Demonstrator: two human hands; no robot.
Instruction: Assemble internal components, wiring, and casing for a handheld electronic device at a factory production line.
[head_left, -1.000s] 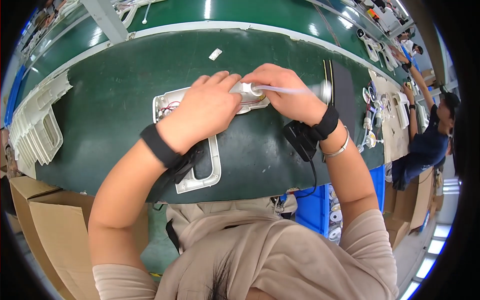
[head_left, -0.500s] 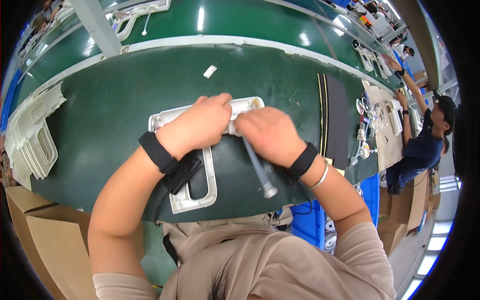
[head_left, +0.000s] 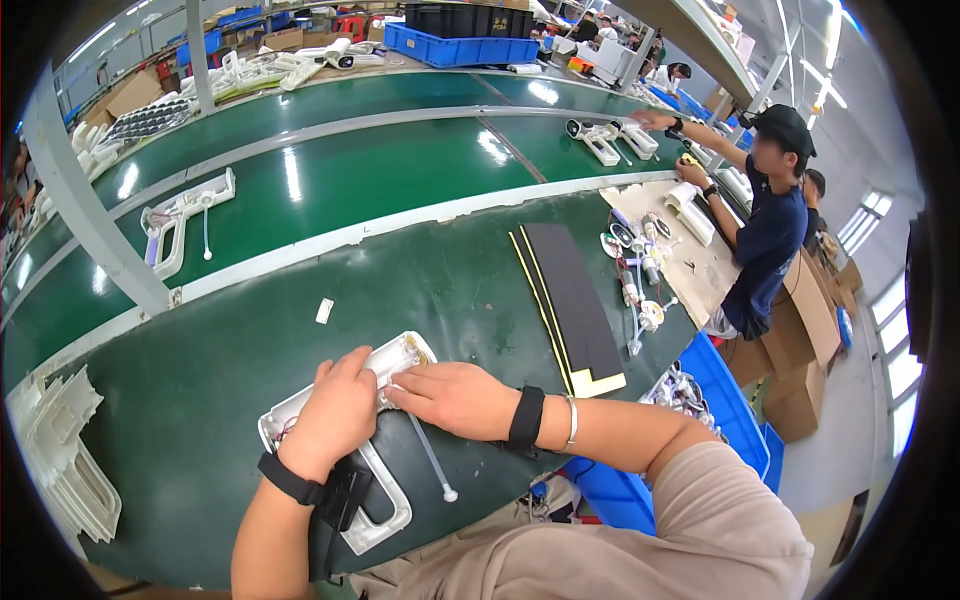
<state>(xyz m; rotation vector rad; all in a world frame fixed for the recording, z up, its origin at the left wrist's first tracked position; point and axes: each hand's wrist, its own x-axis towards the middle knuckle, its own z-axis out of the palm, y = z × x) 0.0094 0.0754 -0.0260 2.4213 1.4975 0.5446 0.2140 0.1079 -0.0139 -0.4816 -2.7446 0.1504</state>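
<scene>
A white plastic housing shaped like a gun shell (head_left: 385, 365) lies on the green bench in front of me, its handle loop (head_left: 385, 505) pointing toward my body. My left hand (head_left: 335, 415) rests flat on the middle of the housing and presses it down. My right hand (head_left: 450, 398) lies beside it, fingertips touching the housing's upper part. A thin clear tube with a white tip (head_left: 432, 462) runs out from under my right hand toward the bench edge. Both wrists wear black straps.
A stack of white shells (head_left: 60, 455) sits at the bench's left end. A black mat with yellow edge (head_left: 575, 300) lies to the right, small parts (head_left: 640, 270) beyond it. Blue bins (head_left: 720, 400) stand below. Another person (head_left: 765, 205) works at the right. A second housing (head_left: 175, 225) rides the conveyor.
My head has lifted, so more of the line shows. My right hand has shifted from gripping the tube above the housing to lying beside my left hand, the tube trailing down.
</scene>
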